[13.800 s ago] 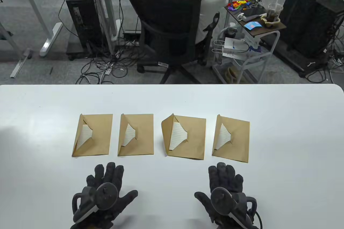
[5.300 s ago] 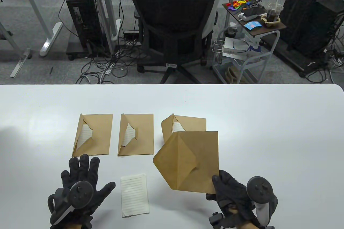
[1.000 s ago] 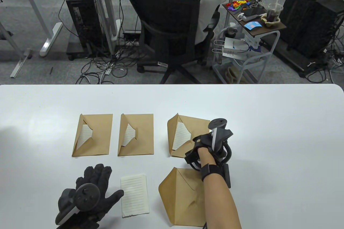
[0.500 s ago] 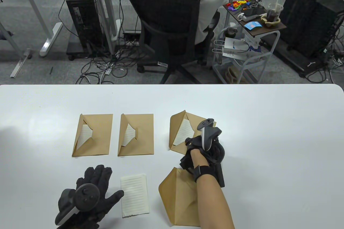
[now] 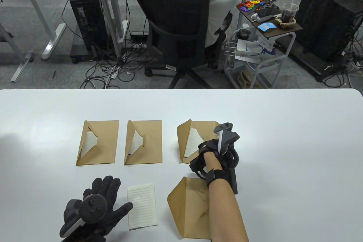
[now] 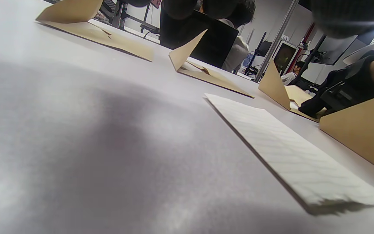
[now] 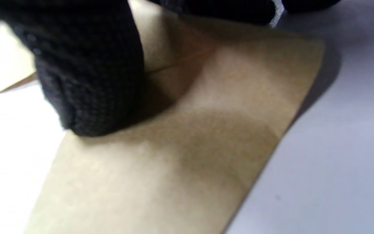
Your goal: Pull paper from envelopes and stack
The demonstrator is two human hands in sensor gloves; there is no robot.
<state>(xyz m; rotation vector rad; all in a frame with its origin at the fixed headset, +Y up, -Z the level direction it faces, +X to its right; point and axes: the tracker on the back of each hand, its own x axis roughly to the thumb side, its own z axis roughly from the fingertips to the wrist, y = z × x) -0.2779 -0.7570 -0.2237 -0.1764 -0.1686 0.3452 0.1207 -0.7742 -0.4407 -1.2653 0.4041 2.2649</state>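
Paper (image 5: 141,206), one lined sheet, lies flat just beside the thumb of the left hand (image 5: 93,210), which rests palm down with its fingers spread wide and holds nothing; that sheet looks like the start of the stack, kept near so the next can go on top. The right hand (image 5: 211,154) reaches forward onto the third envelope (image 5: 185,134), gloved fingers (image 7: 89,74) pressing on the brown face at the edge of the white sheet inside; whether they pinch anything I cannot tell. Probably the hand is steadying or drawing the envelope closer so the sheet can be slid out through its raised flap. Under the right forearm lies an emptied envelope (image 5: 188,210), flap open, nothing showing inside. Ahead of the left hand sit two more envelopes (image 5: 97,142), each with a lined sheet showing in its open mouth, untouched.
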